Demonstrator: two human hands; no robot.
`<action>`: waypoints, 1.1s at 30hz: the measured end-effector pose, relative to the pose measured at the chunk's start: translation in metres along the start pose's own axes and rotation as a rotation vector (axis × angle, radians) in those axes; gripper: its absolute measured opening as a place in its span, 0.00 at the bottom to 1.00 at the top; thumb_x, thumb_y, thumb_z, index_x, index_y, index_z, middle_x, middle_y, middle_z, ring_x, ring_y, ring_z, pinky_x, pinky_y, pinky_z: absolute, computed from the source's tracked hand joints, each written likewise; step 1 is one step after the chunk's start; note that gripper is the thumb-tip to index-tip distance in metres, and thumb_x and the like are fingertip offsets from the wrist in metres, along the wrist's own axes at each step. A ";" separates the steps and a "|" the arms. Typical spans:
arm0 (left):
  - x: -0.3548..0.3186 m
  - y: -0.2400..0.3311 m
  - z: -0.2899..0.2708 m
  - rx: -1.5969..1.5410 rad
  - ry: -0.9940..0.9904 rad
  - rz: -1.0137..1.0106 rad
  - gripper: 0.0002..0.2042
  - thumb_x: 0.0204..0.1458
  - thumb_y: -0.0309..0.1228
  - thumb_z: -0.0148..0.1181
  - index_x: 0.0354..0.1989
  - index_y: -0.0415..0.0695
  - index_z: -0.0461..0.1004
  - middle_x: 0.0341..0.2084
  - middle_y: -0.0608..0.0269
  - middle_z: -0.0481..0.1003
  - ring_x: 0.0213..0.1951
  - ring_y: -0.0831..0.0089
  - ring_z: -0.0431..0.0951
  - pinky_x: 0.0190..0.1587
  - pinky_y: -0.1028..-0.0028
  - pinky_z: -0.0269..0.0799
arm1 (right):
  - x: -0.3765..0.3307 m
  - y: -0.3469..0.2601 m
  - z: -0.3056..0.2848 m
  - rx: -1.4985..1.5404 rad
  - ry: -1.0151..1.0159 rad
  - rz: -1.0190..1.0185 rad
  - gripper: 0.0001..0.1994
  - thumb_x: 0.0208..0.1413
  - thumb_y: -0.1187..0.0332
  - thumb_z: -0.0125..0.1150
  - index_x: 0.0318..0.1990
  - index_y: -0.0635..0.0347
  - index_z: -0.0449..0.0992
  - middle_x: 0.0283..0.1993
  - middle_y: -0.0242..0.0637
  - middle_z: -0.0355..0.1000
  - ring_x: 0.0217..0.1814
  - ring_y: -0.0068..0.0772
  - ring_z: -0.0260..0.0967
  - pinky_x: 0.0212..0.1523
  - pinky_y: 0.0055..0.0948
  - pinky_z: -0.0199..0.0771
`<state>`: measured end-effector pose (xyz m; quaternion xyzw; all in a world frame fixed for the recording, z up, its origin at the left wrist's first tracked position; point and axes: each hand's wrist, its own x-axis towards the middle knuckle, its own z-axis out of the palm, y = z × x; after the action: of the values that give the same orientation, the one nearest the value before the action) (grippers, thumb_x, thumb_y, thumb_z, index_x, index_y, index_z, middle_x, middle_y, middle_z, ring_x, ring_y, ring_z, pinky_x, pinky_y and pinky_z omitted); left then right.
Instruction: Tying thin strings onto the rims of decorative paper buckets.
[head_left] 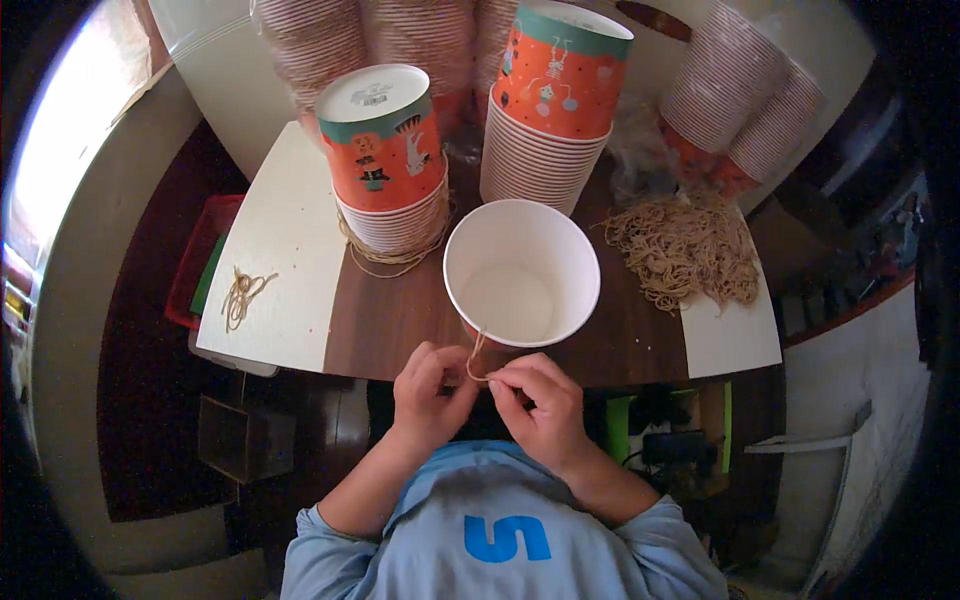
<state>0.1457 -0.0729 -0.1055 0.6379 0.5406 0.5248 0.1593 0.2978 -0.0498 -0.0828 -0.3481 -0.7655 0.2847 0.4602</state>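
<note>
An upright white paper cup [521, 272] stands at the near edge of the small table [390, 320], its inside bare. A thin tan string [476, 355] hangs from its near rim. My left hand [430, 393] and my right hand [538, 400] sit close together just below the cup, both pinching that string between fingertips.
Two stacks of upside-down orange printed cups [385, 150] [560, 80] stand behind the white cup. More cup stacks [740, 110] lie at the back. A heap of tan strings [685, 250] lies at right, a small bundle of strings [242, 295] at left. A red bin [200, 260] sits left of the table.
</note>
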 end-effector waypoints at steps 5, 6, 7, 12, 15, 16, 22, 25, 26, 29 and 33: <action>0.007 0.000 0.003 -0.013 0.032 0.033 0.17 0.39 0.21 0.65 0.40 0.41 0.72 0.21 0.60 0.68 0.21 0.69 0.70 0.23 0.74 0.68 | 0.001 -0.002 -0.001 0.033 0.008 0.001 0.05 0.46 0.76 0.62 0.32 0.61 0.74 0.30 0.38 0.71 0.30 0.36 0.71 0.30 0.29 0.72; 0.008 -0.001 0.003 -0.013 0.031 0.035 0.17 0.39 0.21 0.65 0.40 0.41 0.72 0.21 0.60 0.68 0.21 0.69 0.70 0.23 0.74 0.68 | 0.001 -0.001 0.000 0.033 0.011 0.000 0.05 0.46 0.76 0.62 0.32 0.61 0.74 0.30 0.38 0.71 0.30 0.36 0.71 0.30 0.29 0.72; 0.009 -0.003 0.004 0.006 0.044 0.049 0.17 0.38 0.21 0.65 0.40 0.42 0.72 0.20 0.61 0.67 0.20 0.69 0.69 0.22 0.74 0.67 | 0.001 0.000 0.001 0.037 0.011 0.006 0.05 0.46 0.76 0.62 0.32 0.61 0.74 0.30 0.37 0.71 0.30 0.36 0.71 0.30 0.29 0.72; 0.010 -0.006 0.006 0.056 0.063 0.096 0.15 0.39 0.21 0.66 0.38 0.40 0.73 0.19 0.63 0.67 0.20 0.74 0.68 0.20 0.77 0.62 | 0.002 -0.001 0.000 0.035 0.014 0.001 0.04 0.46 0.75 0.62 0.31 0.61 0.74 0.30 0.37 0.71 0.29 0.36 0.70 0.30 0.30 0.72; 0.008 -0.006 0.005 0.093 0.043 0.139 0.12 0.39 0.21 0.65 0.35 0.40 0.74 0.19 0.63 0.68 0.20 0.73 0.68 0.19 0.77 0.62 | 0.003 -0.001 0.000 0.004 0.000 0.009 0.04 0.46 0.75 0.61 0.31 0.61 0.74 0.30 0.37 0.71 0.29 0.36 0.70 0.30 0.30 0.71; 0.007 -0.005 0.005 0.084 0.107 0.125 0.11 0.39 0.20 0.65 0.33 0.40 0.74 0.20 0.63 0.69 0.20 0.74 0.68 0.19 0.77 0.63 | 0.003 0.000 0.000 -0.010 0.024 0.012 0.04 0.47 0.75 0.61 0.31 0.61 0.75 0.30 0.37 0.71 0.30 0.37 0.70 0.30 0.30 0.71; -0.005 -0.003 0.007 0.071 0.254 0.076 0.10 0.40 0.18 0.63 0.33 0.41 0.75 0.24 0.62 0.69 0.21 0.77 0.70 0.21 0.80 0.67 | 0.003 0.008 0.006 -0.150 0.090 -0.039 0.06 0.46 0.74 0.62 0.33 0.60 0.75 0.32 0.36 0.71 0.31 0.38 0.70 0.31 0.32 0.71; -0.011 0.001 0.007 -0.079 0.183 -0.061 0.07 0.44 0.20 0.62 0.33 0.40 0.75 0.25 0.63 0.70 0.23 0.80 0.70 0.24 0.82 0.67 | 0.005 0.010 0.010 -0.278 0.102 -0.121 0.08 0.46 0.76 0.61 0.35 0.61 0.76 0.34 0.38 0.71 0.31 0.38 0.71 0.31 0.32 0.71; -0.012 0.003 0.008 -0.195 0.131 -0.161 0.05 0.46 0.21 0.61 0.32 0.39 0.74 0.25 0.64 0.71 0.24 0.82 0.70 0.26 0.83 0.67 | 0.006 0.011 0.011 -0.360 0.105 -0.162 0.09 0.45 0.79 0.61 0.37 0.62 0.76 0.35 0.39 0.72 0.30 0.37 0.71 0.30 0.31 0.72; -0.012 0.006 0.009 -0.546 0.064 -0.434 0.03 0.50 0.23 0.58 0.32 0.37 0.74 0.26 0.66 0.74 0.27 0.84 0.71 0.30 0.84 0.67 | 0.002 0.019 0.017 -0.364 0.066 -0.185 0.12 0.47 0.74 0.59 0.41 0.59 0.76 0.40 0.37 0.71 0.34 0.40 0.71 0.33 0.34 0.72; -0.011 0.001 0.003 -0.830 0.017 -0.608 0.04 0.52 0.23 0.57 0.32 0.35 0.74 0.27 0.66 0.76 0.29 0.83 0.72 0.32 0.84 0.68 | 0.009 0.018 0.018 -0.100 -0.046 -0.123 0.13 0.47 0.74 0.58 0.43 0.62 0.75 0.43 0.41 0.72 0.39 0.43 0.72 0.40 0.34 0.73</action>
<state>0.1499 -0.0817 -0.1113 0.3308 0.4491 0.6302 0.5401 0.2839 -0.0339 -0.0994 -0.3161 -0.8090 0.2253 0.4414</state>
